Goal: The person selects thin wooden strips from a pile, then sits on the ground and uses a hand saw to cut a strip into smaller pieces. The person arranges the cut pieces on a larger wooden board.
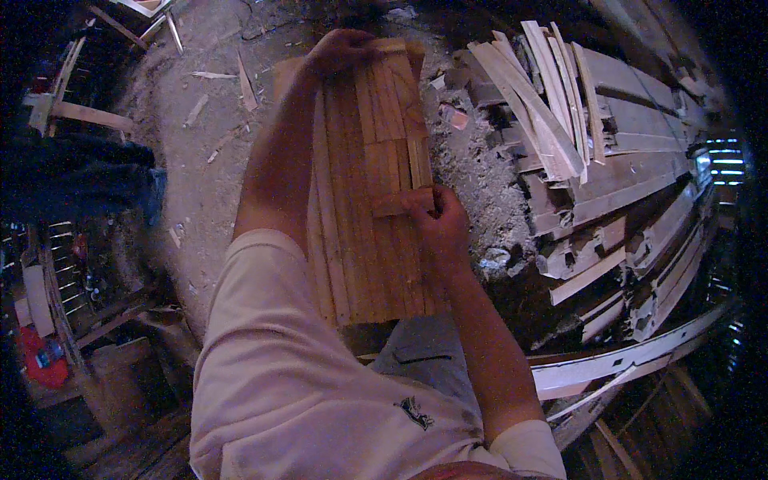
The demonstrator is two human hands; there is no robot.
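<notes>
In front of me lies a long wooden panel (344, 232) made of narrow strips set side by side. My left hand (342, 50) is at its far end, fingers bent at the edge beside a pale strip end (390, 46); what they grip is hard to make out. Near the panel's right edge, my right hand (445, 236) pinches a short flat wood piece (392, 203) between thumb and fingers. That piece lies crosswise over the strips. Just beyond it, a narrow gap shows between strips along the right side.
To the right, loose thin slats (552, 104) lie on a large stack of boards (632, 152). A long white-faced beam (624, 356) crosses below them. Wood scraps (246, 84) litter the dirt floor (200, 152). Dark blue cloth (88, 180) and a red object (40, 360) are at left.
</notes>
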